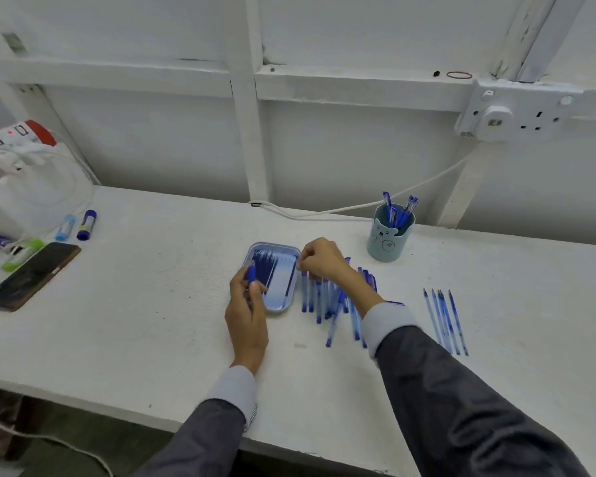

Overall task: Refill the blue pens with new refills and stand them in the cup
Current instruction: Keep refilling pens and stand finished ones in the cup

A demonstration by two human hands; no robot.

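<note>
A small blue tray (291, 250) in the middle of the white table holds several new refills. My left hand (246, 306) grips a blue pen (251, 274) upright at the tray's left edge. My right hand (322, 258) hovers over the tray's right rim with thumb and finger pinched; whether a refill is between them is too small to tell. A loose pile of blue pens (338, 304) lies right of the tray, partly under my right wrist. Several thin refills (446, 320) lie in a row further right. The teal bear cup (389, 237) stands behind with a few pens in it.
A phone (31, 275) lies at the left, with glue sticks (86, 224) and a power strip (11, 139) behind it. A white cable (324, 211) runs along the wall to a socket (520, 113). The table's front edge (117, 413) is close to me.
</note>
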